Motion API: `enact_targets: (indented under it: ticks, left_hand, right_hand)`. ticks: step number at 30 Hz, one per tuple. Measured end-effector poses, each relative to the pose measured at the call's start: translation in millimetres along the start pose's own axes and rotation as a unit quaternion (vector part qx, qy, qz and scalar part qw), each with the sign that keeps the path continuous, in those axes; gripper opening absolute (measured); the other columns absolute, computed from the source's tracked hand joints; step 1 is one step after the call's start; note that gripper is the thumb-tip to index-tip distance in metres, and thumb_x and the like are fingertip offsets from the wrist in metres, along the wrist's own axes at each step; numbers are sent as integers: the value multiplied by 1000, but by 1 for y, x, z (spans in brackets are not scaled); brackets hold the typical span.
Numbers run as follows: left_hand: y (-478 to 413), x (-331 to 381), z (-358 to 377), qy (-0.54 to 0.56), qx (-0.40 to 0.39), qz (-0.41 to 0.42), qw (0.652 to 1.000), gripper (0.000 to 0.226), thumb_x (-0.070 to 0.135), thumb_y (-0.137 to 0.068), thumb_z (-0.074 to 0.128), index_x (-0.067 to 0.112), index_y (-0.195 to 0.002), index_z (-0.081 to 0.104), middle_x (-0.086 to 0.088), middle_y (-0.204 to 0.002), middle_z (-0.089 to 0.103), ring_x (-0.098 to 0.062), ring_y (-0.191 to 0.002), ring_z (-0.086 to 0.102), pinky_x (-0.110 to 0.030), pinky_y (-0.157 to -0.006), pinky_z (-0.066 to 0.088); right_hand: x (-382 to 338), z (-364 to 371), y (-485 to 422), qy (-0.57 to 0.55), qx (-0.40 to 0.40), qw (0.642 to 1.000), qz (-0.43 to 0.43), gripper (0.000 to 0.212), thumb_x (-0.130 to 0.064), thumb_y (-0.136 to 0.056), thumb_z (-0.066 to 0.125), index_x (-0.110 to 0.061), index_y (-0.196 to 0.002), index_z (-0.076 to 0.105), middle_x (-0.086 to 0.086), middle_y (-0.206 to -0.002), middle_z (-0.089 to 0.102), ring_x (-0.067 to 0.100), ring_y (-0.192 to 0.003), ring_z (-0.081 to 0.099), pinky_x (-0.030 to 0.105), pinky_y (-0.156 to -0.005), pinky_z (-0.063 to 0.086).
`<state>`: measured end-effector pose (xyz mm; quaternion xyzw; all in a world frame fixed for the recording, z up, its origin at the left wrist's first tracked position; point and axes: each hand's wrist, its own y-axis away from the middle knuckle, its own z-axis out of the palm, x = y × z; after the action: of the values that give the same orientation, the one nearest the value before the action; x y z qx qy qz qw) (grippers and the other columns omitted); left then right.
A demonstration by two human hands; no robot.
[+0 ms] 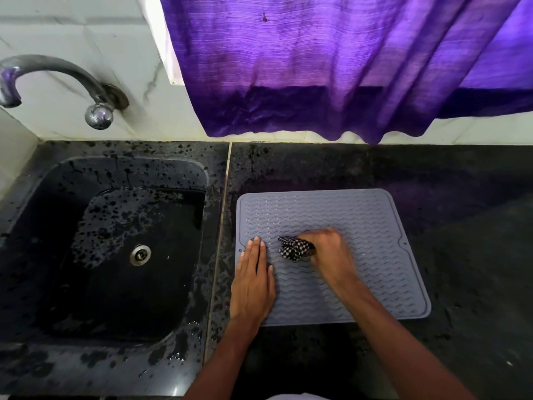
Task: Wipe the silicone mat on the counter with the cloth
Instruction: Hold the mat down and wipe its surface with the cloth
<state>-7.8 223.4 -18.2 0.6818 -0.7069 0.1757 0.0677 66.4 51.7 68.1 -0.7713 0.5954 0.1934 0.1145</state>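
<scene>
Gripping the bunched cloth (294, 248) mid-mat (375, 226), the right hand (328, 249) works beside the flat left hand (253, 280).

Daylight glows purple through the curtain (346, 67); wide-angle edges bow.

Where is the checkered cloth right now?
In the head view, the checkered cloth is bunched on the grey silicone mat, gripped by the right hand, just right of the left hand lying flat on the mat.
</scene>
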Motion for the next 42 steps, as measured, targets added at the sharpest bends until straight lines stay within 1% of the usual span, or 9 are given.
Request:
enact_targets:
  ticks: [4,8,12,17,22,26,30,34,42]
  left_hand:
    - [1,-2,0,-5,-13,-2,1000,58,33,-104,30,0,-151,37,-15,-160,33,-26,-150,31,-41,-121,24]
    - [1,-1,-1,4,-14,-6,1000,60,36,-104,34,0,-151,37,-14,-161,32,-25,-151,28,-39,-123,21]
    - [1,-1,-1,3,-19,-12,1000,62,40,-104,34,2,-153,34,-11,-163,28,-24,-152,25,-39,-123,21]
    - [2,1,-3,-9,-29,-19,999,64,44,-105,30,4,-155,29,-11,-164,26,-22,-153,21,-38,-123,18]
    - [3,1,-3,-15,-36,-20,999,65,45,-105,29,4,-156,28,-11,-164,24,-22,-153,19,-38,-124,16]
    - [3,2,-5,-14,-40,-22,999,66,46,-105,27,4,-156,28,-11,-165,23,-22,-154,18,-38,-125,14]
    - [3,1,-5,-19,-44,-22,999,67,47,-105,28,5,-157,25,-10,-166,19,-22,-155,14,-39,-125,14]
    - [2,1,-4,-29,-46,-23,998,68,48,-105,27,5,-158,22,-10,-166,17,-22,-155,11,-37,-126,9]
    - [2,0,-3,-31,-44,-23,998,68,49,-105,28,5,-157,23,-9,-166,19,-21,-155,12,-37,-126,10]
  right_hand:
    - [20,4,8,-12,2,1000,9,59,8,-66,74,-33,-107,71,-6,-94,74,15,-88,65,35,-82,55]
    - [22,-6,4,-25,29,999,13,59,14,-59,66,-29,-99,75,-3,-87,74,18,-82,65,29,-76,53]
    - [39,-6,8,-17,26,999,25,61,10,-61,71,-34,-103,73,-8,-94,74,17,-88,65,30,-80,55]
    - [42,-19,6,-15,48,998,24,54,13,-69,69,-28,-103,75,-4,-86,74,10,-75,63,19,-74,48]
    - [67,-14,14,1,36,999,35,59,10,-67,73,-32,-108,71,-5,-97,73,16,-89,65,34,-84,56]
    - [68,-24,12,-2,48,998,33,58,16,-63,71,-28,-102,74,-3,-85,74,15,-74,66,33,-74,58]
    - [83,-22,12,-11,37,999,38,61,13,-64,72,-32,-105,73,-5,-89,74,16,-80,67,37,-77,58]
    - [87,-31,8,-6,49,997,57,57,13,-67,68,-32,-101,75,-2,-83,74,18,-73,68,33,-70,58]
    - [111,-48,12,-12,54,997,60,48,8,-69,70,-27,-101,76,2,-91,76,22,-82,70,38,-80,58]
